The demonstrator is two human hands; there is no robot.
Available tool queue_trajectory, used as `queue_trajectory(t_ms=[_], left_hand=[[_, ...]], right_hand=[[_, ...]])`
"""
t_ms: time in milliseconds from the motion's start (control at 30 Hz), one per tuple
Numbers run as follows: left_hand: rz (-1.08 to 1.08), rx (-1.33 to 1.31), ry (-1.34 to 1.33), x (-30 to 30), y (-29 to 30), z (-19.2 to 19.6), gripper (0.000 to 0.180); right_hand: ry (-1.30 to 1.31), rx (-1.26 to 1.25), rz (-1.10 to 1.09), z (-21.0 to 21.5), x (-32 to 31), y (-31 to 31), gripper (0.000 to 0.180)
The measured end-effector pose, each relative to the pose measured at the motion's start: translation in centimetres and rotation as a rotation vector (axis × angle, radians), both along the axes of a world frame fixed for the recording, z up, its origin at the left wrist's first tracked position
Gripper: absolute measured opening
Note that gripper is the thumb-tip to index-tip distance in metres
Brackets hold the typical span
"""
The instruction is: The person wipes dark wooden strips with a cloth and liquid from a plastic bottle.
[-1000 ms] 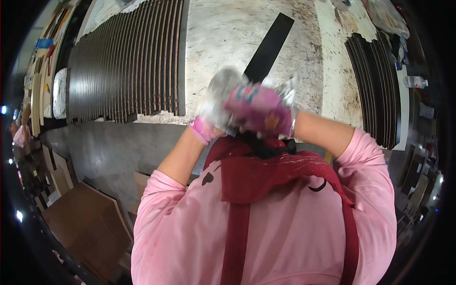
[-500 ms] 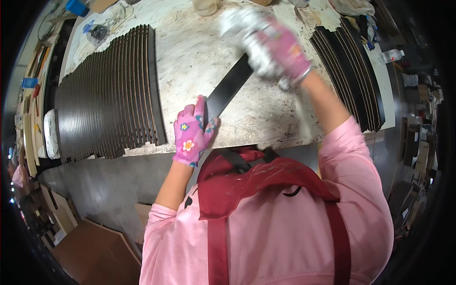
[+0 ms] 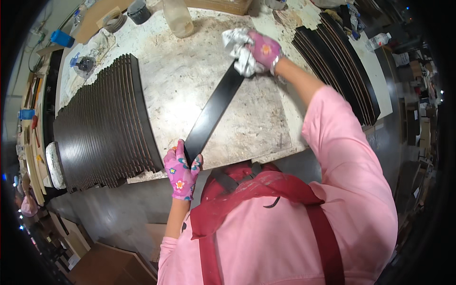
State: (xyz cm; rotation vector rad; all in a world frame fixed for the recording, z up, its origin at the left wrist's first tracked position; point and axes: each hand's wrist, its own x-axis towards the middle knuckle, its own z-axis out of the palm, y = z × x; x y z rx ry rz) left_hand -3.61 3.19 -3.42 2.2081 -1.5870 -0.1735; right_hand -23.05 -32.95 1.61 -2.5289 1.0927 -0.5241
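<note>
A long flat black strip [image 3: 212, 111] lies slanted across the worktable, its near end toward me on the left. My left hand [image 3: 182, 173], in a pink flowered glove, grips that near end between thumb and fingers. At the far end, my right hand [image 3: 266, 50], gloved the same way, is closed on a crumpled white rag [image 3: 241, 50] that covers the strip's tip. Many dark strips stand on edge in a row [image 3: 102, 126] to the left of my left hand. A smaller group of black strips [image 3: 337, 66] lies at the right.
The stained white worktable [image 3: 259, 128] stretches in front of me. Along its far side are a cloudy plastic container [image 3: 178, 19], a dark cup [image 3: 138, 12], a roll of tape [image 3: 113, 21] and a cardboard box [image 3: 221, 4]. A clear bottle [image 3: 378, 41] lies at the right.
My left hand has come nearer to me, and more of the strip shows. The right hand with the rag has shifted slightly left, onto the strip's far end. The view has shifted.
</note>
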Motion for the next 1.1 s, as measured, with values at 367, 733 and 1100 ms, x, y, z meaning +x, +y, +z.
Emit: queue_trajectory(t_ms=[367, 733, 1100], left_hand=[[-0.019, -0.02, -0.001, 0.2, -0.2, -0.4, 0.068], [-0.001, 0.004, 0.034, 0.4, -0.2, -0.8, 0.07], [-0.023, -0.053, 0.068, 0.2, -0.1, -0.7, 0.07]], right_hand=[[0.222, 0.007, -0.384, -5.7, -7.7, -5.3, 0.041], [0.334, 0.02, -0.258, -0.8, -4.0, -3.0, 0.028], [0.174, 0.049, -0.15, 0.9, -2.2, -2.7, 0.033]])
